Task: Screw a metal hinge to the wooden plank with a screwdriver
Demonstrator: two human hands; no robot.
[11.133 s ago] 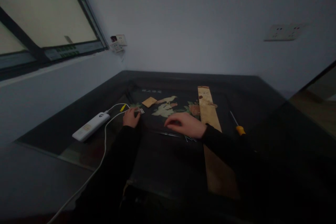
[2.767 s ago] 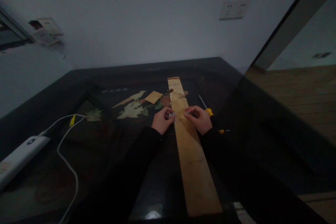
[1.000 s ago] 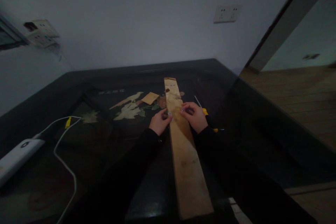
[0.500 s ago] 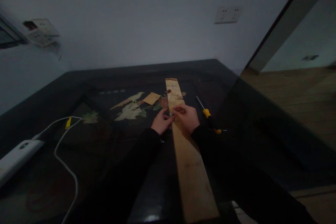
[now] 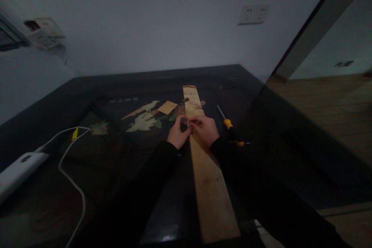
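While the left hand [image 5: 178, 133] and the right hand [image 5: 205, 130] pinch narrowly a small metal piece [image 5: 189, 125] at the left edge of the wooden board [image 5: 211, 182], no fastening is visible, so this work seems unfinished; the screwdriver [image 5: 228, 124] lies apart. The board rests on the worktop [image 5: 116, 85], its long axis running away towards the wall, slightly leftwards. How the metal piece points, I cannot tell.

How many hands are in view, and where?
2: the left hand at the left edge of the board, and the right hand over it, fingertips close together; no other hand shows.
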